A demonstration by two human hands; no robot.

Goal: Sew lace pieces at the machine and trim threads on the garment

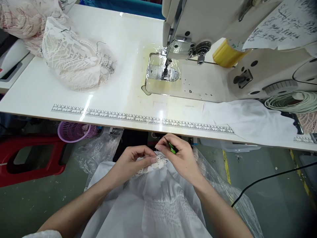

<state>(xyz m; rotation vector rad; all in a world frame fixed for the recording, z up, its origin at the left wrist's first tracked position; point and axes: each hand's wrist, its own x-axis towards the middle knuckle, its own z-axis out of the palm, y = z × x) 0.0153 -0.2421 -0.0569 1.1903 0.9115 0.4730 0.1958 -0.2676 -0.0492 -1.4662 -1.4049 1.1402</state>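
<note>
Over my lap, just in front of the table edge, both hands are close together. My left hand [131, 163] pinches a small piece of white lace [159, 162] between thumb and fingers. In the curled fingers of my right hand [183, 157] is a pair of green thread snips [171, 148], its dark pointed blade toward the upper left. The right thumb and forefinger meet just above the lace; a fine thread seems to run there, but it is too small to be sure. White gathered fabric [163, 201] spreads across my lap beneath the hands.
A sewing machine [198, 79] stands on the white table [123, 82], which has a printed ruler [143, 119]. Bundled lace pieces [74, 62] lie left, white cloth [252, 119] and coiled cord [292, 102] right. Below are a purple basket [70, 132], red stool [32, 140] and black cable [269, 180].
</note>
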